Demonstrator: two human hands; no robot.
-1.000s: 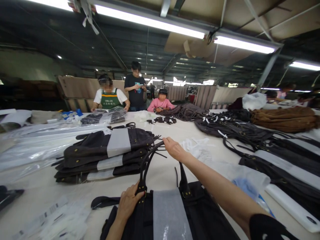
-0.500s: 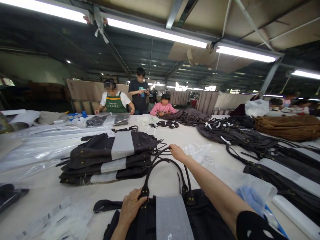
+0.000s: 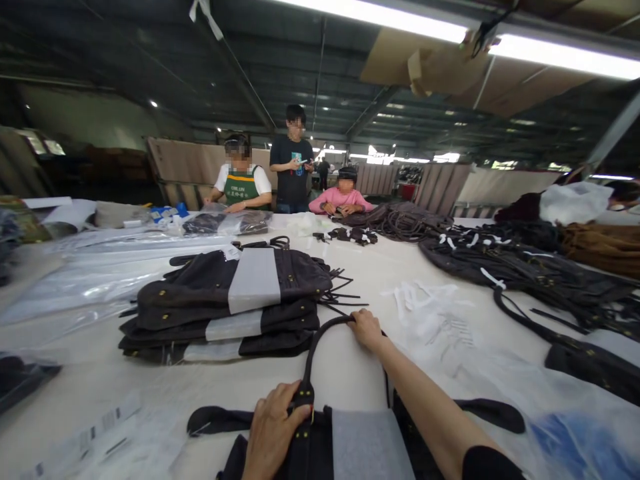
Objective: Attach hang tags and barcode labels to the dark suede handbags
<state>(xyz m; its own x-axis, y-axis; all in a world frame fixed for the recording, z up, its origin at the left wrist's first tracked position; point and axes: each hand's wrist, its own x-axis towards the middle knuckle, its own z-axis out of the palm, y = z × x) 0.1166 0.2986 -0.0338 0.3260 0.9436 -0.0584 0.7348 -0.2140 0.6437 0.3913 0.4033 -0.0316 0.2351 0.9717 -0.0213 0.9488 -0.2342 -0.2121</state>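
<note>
A black bag lies at the near edge of the table, a grey-white paper band across its middle. My right hand is closed around the top of its arched handle, holding it up and away from the bag. At the handle's left base, by the brass-coloured rivets, my left hand grips the strap between thumb and fingers. My right forearm hides much of the handle's right base. Just beyond my hands is a stack of banded black bags.
Clear plastic sheets cover the left of the table. White strips and plastic film lie to the right, with dark bags heaped behind. Several people are across the table, one in a green apron handling a wrapped bag.
Two handle loops stood apart before; now they look like a single arch. My right hand sits slightly lower and further right. My left hand keeps its grip at the handle's base.
</note>
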